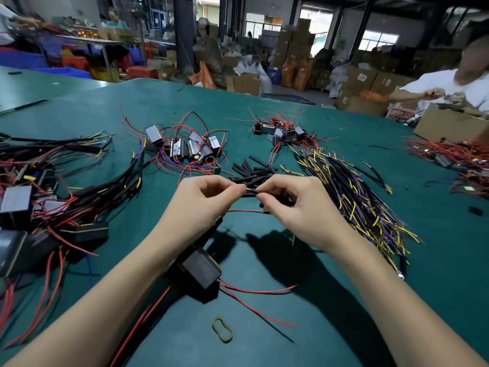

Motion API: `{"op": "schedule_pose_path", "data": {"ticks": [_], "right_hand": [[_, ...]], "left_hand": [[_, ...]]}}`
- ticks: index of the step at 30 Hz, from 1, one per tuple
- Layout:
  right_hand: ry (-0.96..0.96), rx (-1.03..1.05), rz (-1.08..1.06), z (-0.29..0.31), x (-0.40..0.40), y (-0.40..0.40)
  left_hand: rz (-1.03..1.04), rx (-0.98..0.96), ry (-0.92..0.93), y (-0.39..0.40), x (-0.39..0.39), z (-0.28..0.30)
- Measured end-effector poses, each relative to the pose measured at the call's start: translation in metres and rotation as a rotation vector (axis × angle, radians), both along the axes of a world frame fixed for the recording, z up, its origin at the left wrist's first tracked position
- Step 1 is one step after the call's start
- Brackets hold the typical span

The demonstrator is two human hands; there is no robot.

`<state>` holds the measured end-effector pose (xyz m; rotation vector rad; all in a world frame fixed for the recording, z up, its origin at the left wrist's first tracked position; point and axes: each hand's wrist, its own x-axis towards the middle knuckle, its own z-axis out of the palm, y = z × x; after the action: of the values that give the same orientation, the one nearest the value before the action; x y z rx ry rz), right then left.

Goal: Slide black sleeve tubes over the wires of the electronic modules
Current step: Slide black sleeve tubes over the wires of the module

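Observation:
A short black sleeve tube (pixel 250 192) is held between both hands above the green table (pixel 344 300). My left hand (pixel 203 202) pinches its left end, where thin wires enter. My right hand (pixel 293 205) pinches its right end. Below my left wrist hangs a black module (pixel 202 268) with red wires (pixel 254 291) trailing from it onto the table. A loose pile of black sleeve tubes (pixel 251 169) lies just beyond my fingers.
Sleeved modules are heaped at the left (pixel 39 197). Bare modules with red wires lie at centre back (pixel 185 147) and further right (pixel 280 131). A bundle of yellow, purple and black wires (pixel 352 192) spreads at right. A yellow rubber band (pixel 222 329) lies near me. Another person (pixel 449 88) works at the far right.

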<state>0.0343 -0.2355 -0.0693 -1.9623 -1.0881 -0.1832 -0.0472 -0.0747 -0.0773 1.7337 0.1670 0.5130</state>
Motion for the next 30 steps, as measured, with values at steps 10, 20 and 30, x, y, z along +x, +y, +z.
{"op": "schedule_pose_path", "data": {"ticks": [10, 20, 30], "right_hand": [[0.079, -0.001, 0.015, 0.007, -0.001, -0.002], [0.379, 0.057, 0.116, 0.009, 0.001, -0.007], [0.427, 0.010, 0.127, 0.010, 0.001, -0.009]], "left_hand": [[0.041, 0.365, -0.195, -0.004, -0.004, 0.002], [-0.247, -0.039, 0.277, 0.010, -0.004, 0.007], [-0.208, -0.075, 0.082, 0.000, -0.006, 0.009]]}}
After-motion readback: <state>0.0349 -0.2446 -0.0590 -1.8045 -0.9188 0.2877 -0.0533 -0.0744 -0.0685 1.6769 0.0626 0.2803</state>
